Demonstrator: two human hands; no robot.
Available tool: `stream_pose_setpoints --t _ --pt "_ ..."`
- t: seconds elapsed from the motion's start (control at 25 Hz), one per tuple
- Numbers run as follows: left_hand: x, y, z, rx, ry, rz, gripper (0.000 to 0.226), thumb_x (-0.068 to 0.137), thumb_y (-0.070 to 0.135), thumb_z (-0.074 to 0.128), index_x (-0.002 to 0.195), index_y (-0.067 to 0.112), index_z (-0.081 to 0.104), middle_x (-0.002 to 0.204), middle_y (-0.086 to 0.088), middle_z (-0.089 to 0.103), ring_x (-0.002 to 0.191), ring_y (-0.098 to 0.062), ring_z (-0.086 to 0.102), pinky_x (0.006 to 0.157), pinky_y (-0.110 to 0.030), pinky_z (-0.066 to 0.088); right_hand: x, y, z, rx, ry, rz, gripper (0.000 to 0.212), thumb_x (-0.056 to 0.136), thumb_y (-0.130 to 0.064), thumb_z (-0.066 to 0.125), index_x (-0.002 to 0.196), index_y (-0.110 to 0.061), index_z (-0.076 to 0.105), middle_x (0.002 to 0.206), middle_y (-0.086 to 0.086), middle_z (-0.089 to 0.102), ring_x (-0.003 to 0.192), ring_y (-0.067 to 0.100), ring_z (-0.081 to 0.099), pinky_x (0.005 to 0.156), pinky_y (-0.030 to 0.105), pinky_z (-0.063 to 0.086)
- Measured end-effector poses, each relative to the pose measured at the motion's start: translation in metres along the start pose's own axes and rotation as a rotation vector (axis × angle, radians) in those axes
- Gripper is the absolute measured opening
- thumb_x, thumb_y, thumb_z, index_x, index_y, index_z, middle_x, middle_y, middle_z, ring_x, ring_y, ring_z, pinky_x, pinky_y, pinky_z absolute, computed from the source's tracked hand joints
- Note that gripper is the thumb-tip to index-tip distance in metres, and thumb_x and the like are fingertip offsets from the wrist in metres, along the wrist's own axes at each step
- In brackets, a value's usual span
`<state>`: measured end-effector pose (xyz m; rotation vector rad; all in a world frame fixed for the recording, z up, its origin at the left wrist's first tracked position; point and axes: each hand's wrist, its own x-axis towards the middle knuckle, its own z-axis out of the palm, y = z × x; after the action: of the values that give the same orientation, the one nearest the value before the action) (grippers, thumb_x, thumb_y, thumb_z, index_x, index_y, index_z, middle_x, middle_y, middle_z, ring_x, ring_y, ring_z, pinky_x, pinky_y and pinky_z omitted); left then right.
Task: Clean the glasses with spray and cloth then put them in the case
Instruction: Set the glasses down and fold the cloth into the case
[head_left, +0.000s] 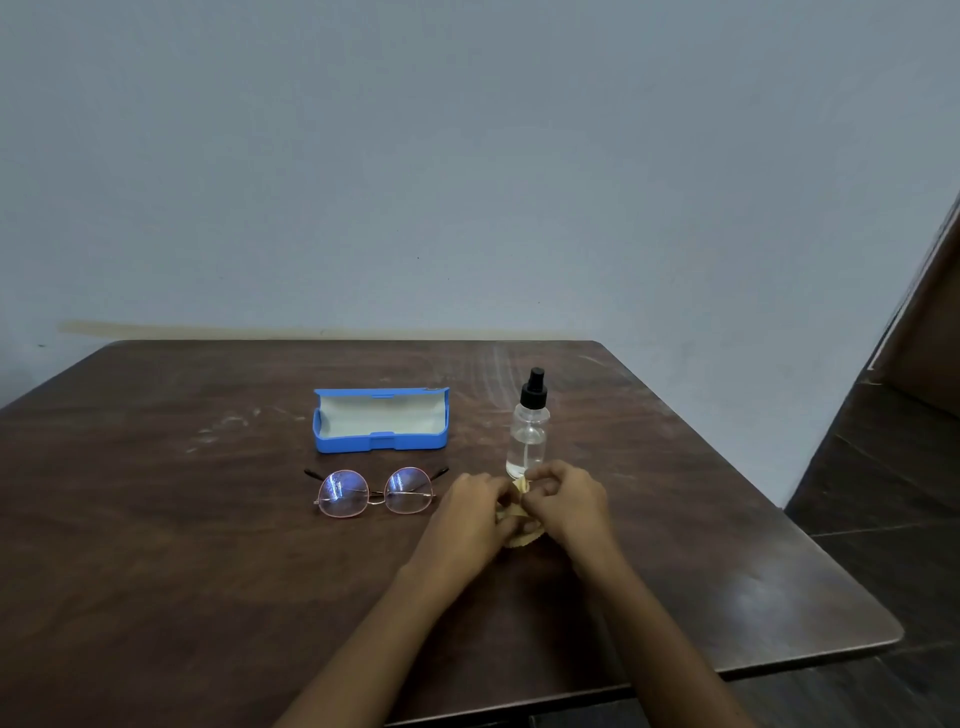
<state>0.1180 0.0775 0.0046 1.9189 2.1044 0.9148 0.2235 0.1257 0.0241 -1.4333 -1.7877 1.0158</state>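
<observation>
Now I have the left hand (470, 512) and right hand (563, 499) both pinching the yellow cloth (521, 487), just in front of the bottle (527, 431). The glasses (375, 492) lie beside them, nearer me than the open case (381, 420), all well apart from the table (156, 519) edges.

Four things on the table (156, 519), wall (467, 156) behind.
At the middle back, the case (381, 421), lying crosswise and open; just before it (not touching), the glasses (375, 492), arms pointing toward the case; right of the case, the bottle (528, 431), upright; before the bottle's foot and right of the glasses, the cloth (521, 487), pinched between left hand (467, 512) and right hand (563, 501).
</observation>
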Motion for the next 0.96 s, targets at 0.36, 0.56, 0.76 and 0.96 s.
stream_pose_setpoints --t 0.36,0.56,0.76,0.96 --pt "-0.005 -0.002 -0.031 -0.438 0.121 -0.129 0.032 0.079 0.014 0.066 0.110 0.015 0.060 0.090 0.007 0.063 0.084 -0.005 0.061 0.064 -0.003 0.044 0.001 -0.028 0.009 0.372 -0.107 -0.182 0.025 0.082 -0.002 0.062 0.107 -0.004 0.061 0.075 0.001 0.058 0.069 0.013 0.060 0.048 0.019 0.052" --pt "0.003 -0.029 -0.061 -0.697 0.107 -0.184 0.028 0.085 0.005 0.057 0.112 0.012 0.061 0.099 -0.002 0.068 0.088 -0.007 0.062 0.068 -0.013 0.049 0.009 -0.045 0.030 0.585 -0.240 -0.265 0.032 0.081 0.004 0.061 0.113 -0.001 0.057 0.093 0.009 0.063 0.082 0.013 0.062 0.066 0.014 0.053" --pt "0.016 -0.047 -0.077 -0.937 0.205 -0.283 0.024 0.089 0.016 0.053 0.102 0.001 0.066 0.090 -0.012 0.070 0.089 -0.022 0.063 0.084 -0.030 0.047 0.025 -0.064 0.051 0.509 -0.257 -0.372 0.031 0.080 0.004 0.063 0.110 -0.003 0.059 0.101 0.010 0.065 0.093 0.016 0.061 0.080 0.022 0.052" --pt "0.033 -0.063 -0.088 -0.963 0.212 -0.349 0.023 0.087 0.023 0.056 0.093 0.006 0.070 0.096 -0.018 0.070 0.097 -0.028 0.063 0.094 -0.041 0.046 0.048 -0.069 0.067 0.428 -0.232 -0.370 0.024 0.080 0.000 0.064 0.103 -0.005 0.063 0.100 0.012 0.068 0.091 0.019 0.064 0.073 0.019 0.053"
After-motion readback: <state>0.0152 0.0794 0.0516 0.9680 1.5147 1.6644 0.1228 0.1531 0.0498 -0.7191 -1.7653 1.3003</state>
